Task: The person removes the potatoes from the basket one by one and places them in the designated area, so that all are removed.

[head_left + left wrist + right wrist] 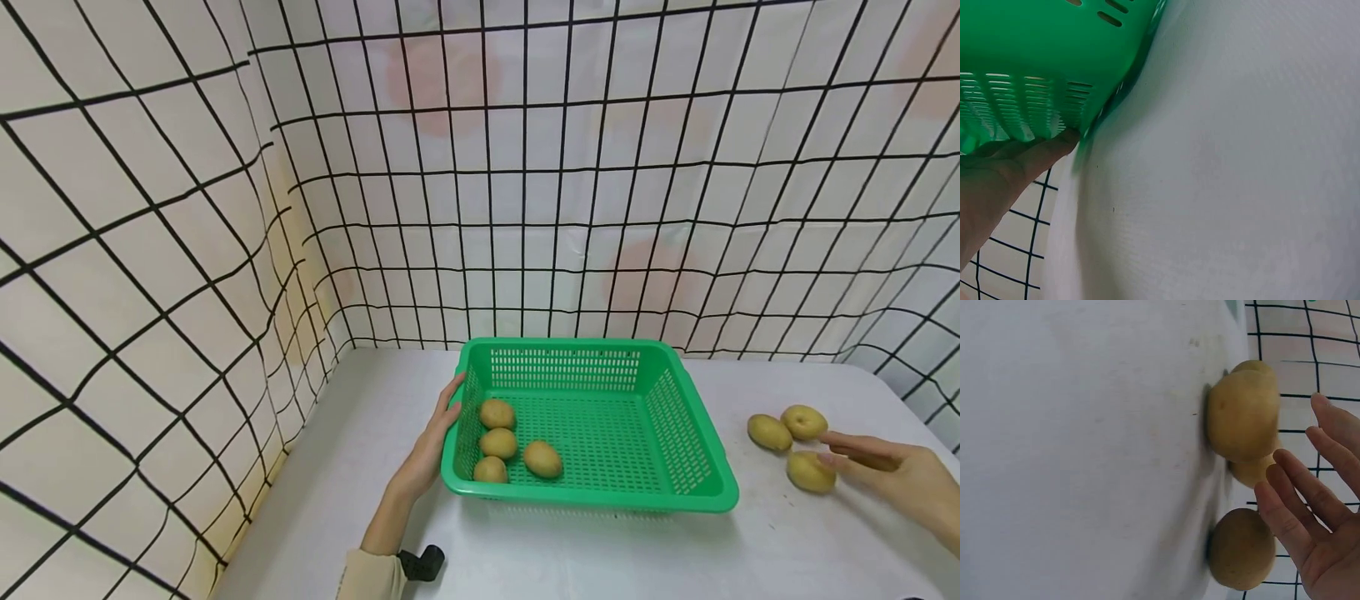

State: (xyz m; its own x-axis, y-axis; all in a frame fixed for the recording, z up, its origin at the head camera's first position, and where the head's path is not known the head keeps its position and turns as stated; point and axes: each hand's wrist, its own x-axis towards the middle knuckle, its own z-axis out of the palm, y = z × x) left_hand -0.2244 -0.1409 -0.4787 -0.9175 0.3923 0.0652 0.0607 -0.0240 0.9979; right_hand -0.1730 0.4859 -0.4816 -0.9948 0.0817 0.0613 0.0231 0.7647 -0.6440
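Note:
A green plastic basket (pixel 585 498) stands on the table with several potatoes (pixel 498 444) gathered toward its left side. My left hand (pixel 429 442) touches the outside of the basket's left wall, fingers extended along it. The left wrist view has its fingers (pixel 1047 153) against the slotted wall (pixel 1029 100); some fingertips are hidden. To the right of the basket, a group of loose potatoes (pixel 769 432) lies on the table. My right hand (pixel 900 479) hovers beside them with fingers spread and nothing held. Its fingertips are close to a potato (pixel 1242 549) in the right wrist view.
A white cloth (pixel 360 417) covers the table. Black wire mesh (pixel 525 167) over pale sheeting rises at the back, the left and the right. A dark wrist device (pixel 423 564) sits by the left sleeve.

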